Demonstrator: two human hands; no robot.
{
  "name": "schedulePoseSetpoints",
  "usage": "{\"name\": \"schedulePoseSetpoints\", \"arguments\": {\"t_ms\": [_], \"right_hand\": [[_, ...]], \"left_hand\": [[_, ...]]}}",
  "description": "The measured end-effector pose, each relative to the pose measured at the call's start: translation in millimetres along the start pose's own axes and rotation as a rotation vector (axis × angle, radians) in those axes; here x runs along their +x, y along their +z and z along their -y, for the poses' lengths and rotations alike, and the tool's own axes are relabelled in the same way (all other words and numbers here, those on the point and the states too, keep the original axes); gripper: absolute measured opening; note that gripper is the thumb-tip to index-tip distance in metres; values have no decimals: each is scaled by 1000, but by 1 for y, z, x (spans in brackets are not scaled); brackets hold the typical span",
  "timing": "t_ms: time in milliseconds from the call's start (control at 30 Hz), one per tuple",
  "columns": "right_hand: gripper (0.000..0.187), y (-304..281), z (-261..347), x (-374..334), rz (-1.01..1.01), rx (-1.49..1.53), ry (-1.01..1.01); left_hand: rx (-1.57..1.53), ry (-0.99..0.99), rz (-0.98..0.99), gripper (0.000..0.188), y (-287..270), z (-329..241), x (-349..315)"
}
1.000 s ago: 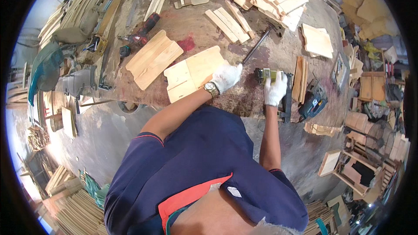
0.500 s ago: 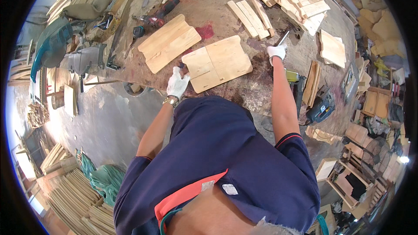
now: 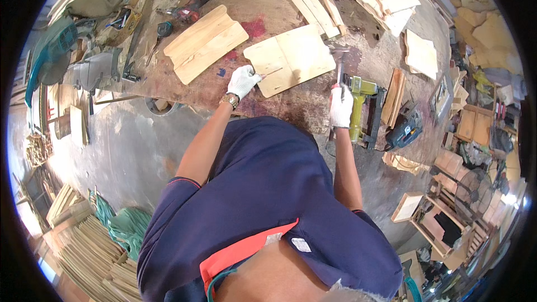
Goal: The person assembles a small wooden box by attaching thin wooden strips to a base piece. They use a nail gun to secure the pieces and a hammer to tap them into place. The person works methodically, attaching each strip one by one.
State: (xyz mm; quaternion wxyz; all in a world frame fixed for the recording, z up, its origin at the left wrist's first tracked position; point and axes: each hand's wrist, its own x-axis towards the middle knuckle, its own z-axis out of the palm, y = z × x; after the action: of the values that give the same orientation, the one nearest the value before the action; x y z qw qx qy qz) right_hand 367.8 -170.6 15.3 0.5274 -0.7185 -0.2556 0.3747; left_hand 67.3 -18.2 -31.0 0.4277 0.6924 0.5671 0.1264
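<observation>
gripping a hammer (image 3: 340, 70), the curled right hand (image 3: 341, 106) is near a wooden board (image 3: 296, 59) on the near side of the table (image 3: 274, 3), while the left hand (image 3: 243, 81) meets its left edge, whether pinching it one cannot tell.

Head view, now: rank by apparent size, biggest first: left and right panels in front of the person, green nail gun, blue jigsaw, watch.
1. Left panel and right panel: too alike to rank
2. Nail gun
3. Jigsaw
4. Watch
</observation>
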Motion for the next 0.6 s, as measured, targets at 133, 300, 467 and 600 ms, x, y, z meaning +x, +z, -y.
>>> {"name": "schedulePoseSetpoints", "arguments": {"t_ms": [133,300,467,600], "right_hand": [[27,1,-11,-16,-239,-438,-316],[30,11,-24,-35,-54,-823,-206],[28,21,-21,-42,-285,-749,-247],[28,33,-22,-33,-82,-1086,-172]], "left_hand": [[-168,-54,92,43,-4,0,3],[-91,53,16,43,-2,4,5],[-192,-58,66,44,1,9,4],[-153,-41,63,44,1,8,3]]}}
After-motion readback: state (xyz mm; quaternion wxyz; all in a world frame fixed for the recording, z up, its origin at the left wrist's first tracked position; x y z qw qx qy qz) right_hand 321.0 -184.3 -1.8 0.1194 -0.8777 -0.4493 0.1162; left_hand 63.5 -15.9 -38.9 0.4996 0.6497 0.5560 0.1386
